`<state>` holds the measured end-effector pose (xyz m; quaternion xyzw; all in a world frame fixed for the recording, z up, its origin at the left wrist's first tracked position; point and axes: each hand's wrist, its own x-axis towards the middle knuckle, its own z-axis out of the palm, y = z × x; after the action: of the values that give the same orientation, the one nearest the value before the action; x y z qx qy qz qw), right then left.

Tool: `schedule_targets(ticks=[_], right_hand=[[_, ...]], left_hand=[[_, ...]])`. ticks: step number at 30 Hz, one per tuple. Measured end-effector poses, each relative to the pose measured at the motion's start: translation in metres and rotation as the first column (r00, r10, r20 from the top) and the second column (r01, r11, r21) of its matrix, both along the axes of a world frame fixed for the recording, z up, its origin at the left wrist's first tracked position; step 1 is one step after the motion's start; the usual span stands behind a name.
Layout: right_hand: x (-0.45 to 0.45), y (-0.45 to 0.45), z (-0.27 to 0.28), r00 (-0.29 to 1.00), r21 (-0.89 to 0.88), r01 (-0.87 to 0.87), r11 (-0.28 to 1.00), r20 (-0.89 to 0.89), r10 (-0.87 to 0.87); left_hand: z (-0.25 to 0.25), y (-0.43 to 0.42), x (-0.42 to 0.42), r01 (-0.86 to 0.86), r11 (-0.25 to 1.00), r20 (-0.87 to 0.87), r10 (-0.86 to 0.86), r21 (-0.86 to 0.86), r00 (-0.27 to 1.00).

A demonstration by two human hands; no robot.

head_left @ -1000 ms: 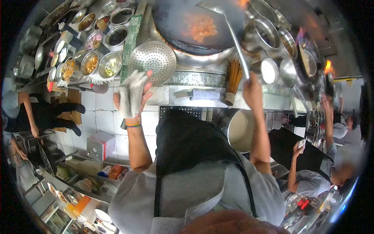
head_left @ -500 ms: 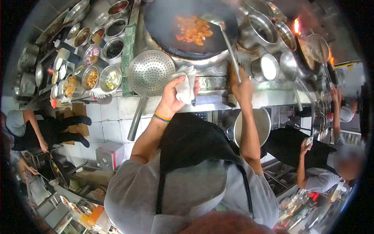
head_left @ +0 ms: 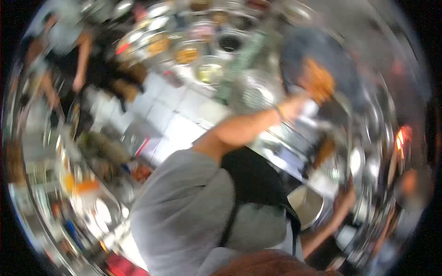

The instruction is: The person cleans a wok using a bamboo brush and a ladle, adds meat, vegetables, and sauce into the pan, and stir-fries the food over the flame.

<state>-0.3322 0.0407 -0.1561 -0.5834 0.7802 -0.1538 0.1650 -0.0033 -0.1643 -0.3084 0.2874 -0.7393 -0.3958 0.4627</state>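
My left hand (head_left: pixel 291 108) reaches out to the near rim of the wok (head_left: pixel 297 46), closed around a folded white cloth (head_left: pixel 311 109). Blur hides whether the cloth presses on the rim. Orange-brown pieces of food (head_left: pixel 321 82) lie in the wok, close to that hand. Lower right, my right hand (head_left: pixel 344 198) is closed on the ladle handle (head_left: pixel 351 156), which is smeared by motion. The ladle's bowl cannot be made out.
A perforated strainer (head_left: pixel 258 89) lies left of the wok. Several ingredient bowls (head_left: pixel 186 54) stand beyond it. A large pot (head_left: pixel 306 206) is below the counter. Flames (head_left: pixel 401 140) rise at the right. Co-workers stand at the far left (head_left: pixel 64 43) and right.
The view has swung round and blurred. My left hand has moved with the cloth from before the counter to the wok's rim. My right hand has drawn back from the wok.
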Motion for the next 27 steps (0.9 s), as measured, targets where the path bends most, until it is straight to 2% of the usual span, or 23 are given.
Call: schedule_targets(ticks=[2,3,4,5,6,7,8,9,10,11,13,15,16,17,18,19,20,22,24,25,26,27], right_hand=[[-0.006,0.012,0.028,0.965,-0.067,-0.038,0.997,0.256,0.054],[-0.005,0.016,0.036,0.982,-0.109,-0.187,0.976,-0.006,0.187],[-0.007,0.02,0.042,0.921,-0.14,-0.315,0.939,-0.285,0.267],[0.005,0.018,0.06,0.952,0.028,-0.193,0.981,-0.237,0.194],[0.003,0.01,0.053,0.913,0.048,-0.258,0.965,-0.315,0.26],[-0.002,0.0,0.041,0.862,0.078,-0.319,0.945,-0.39,0.323],[-0.005,-0.017,0.02,0.845,0.067,-0.383,0.921,-0.377,0.379],[0.0,-0.032,0.007,0.824,0.054,-0.45,0.891,-0.36,0.438],[0.053,-0.042,0.018,0.825,0.247,-0.158,0.956,-0.499,0.266],[0.048,-0.053,-0.008,0.87,0.09,-0.341,0.936,-0.346,0.35],[0.017,-0.082,-0.07,0.826,-0.185,-0.533,0.825,-0.326,0.461],[0.033,-0.062,-0.034,0.844,-0.075,-0.512,0.856,-0.229,0.485],[0.039,-0.053,-0.012,0.855,-0.016,-0.497,0.868,-0.18,0.486],[0.017,-0.048,-0.001,0.843,0.022,-0.517,0.856,-0.162,0.513],[-0.016,-0.046,-0.005,0.829,-0.046,-0.558,0.828,-0.021,0.558],[-0.038,-0.046,-0.006,0.793,-0.115,-0.587,0.802,0.118,0.597],[-0.033,-0.047,0.002,0.79,-0.059,-0.61,0.79,0.023,0.612],[-0.02,-0.041,0.032,0.757,0.059,-0.63,0.774,-0.174,0.63],[-0.003,-0.06,0.026,0.738,0.099,-0.596,0.797,-0.322,0.593],[0.007,-0.075,0.019,0.722,0.116,-0.575,0.81,-0.393,0.569],[0.03,-0.086,0.015,0.74,0.085,-0.596,0.799,-0.329,0.587],[0.038,-0.095,0.008,0.766,0.053,-0.594,0.803,-0.268,0.584]], left_hand=[[-0.007,-0.01,-0.016,0.043,0.984,-0.3,0.011,0.175,0.954],[-0.007,-0.012,-0.018,0.042,0.976,-0.358,0.038,0.213,0.933],[-0.011,-0.017,-0.02,0.024,0.974,-0.375,0.064,0.225,0.925],[-0.02,-0.032,-0.026,-0.037,0.996,-0.263,0.057,0.081,0.963],[-0.019,-0.044,-0.024,-0.072,0.995,-0.141,0.062,-0.073,0.988],[-0.02,-0.05,-0.021,-0.034,0.978,-0.018,0.031,-0.205,0.999],[-0.017,-0.055,-0.016,0.016,0.942,0.092,0.016,-0.335,0.996],[-0.043,-0.077,-0.026,0.059,0.885,0.18,0.029,-0.461,0.983],[-0.04,-0.077,-0.022,0.087,0.901,0.227,0.012,-0.424,0.974],[-0.035,-0.073,-0.018,0.125,0.914,0.277,-0.014,-0.386,0.961],[-0.035,-0.062,-0.029,0.06,0.931,0.265,0.04,-0.36,0.964],[-0.032,-0.056,-0.039,-0.006,0.94,0.253,0.098,-0.341,0.962],[-0.027,-0.041,-0.044,0.06,0.931,0.16,-0.001,-0.36,0.987],[-0.009,-0.021,-0.053,0.124,0.99,-0.062,-0.121,0.06,0.991],[0.01,0.0,-0.061,0.205,0.88,-0.371,-0.036,0.427,0.928],[0.047,0.019,-0.075,0.505,0.24,-0.559,0.351,0.829,0.751],[0.073,0.035,-0.075,0.381,0.142,-0.399,0.498,0.914,0.77],[0.096,0.034,-0.068,0.28,0.089,-0.279,0.573,0.956,0.771],[0.081,0.013,-0.065,0.347,0.151,-0.371,0.542,0.926,0.754],[0.06,0.002,-0.062,0.34,0.278,-0.434,0.448,0.899,0.781],[0.02,-0.004,-0.054,0.059,0.763,-0.267,0.152,0.644,0.952],[-0.018,-0.006,-0.049,-0.176,0.984,0.073,0.173,0.038,0.982]])
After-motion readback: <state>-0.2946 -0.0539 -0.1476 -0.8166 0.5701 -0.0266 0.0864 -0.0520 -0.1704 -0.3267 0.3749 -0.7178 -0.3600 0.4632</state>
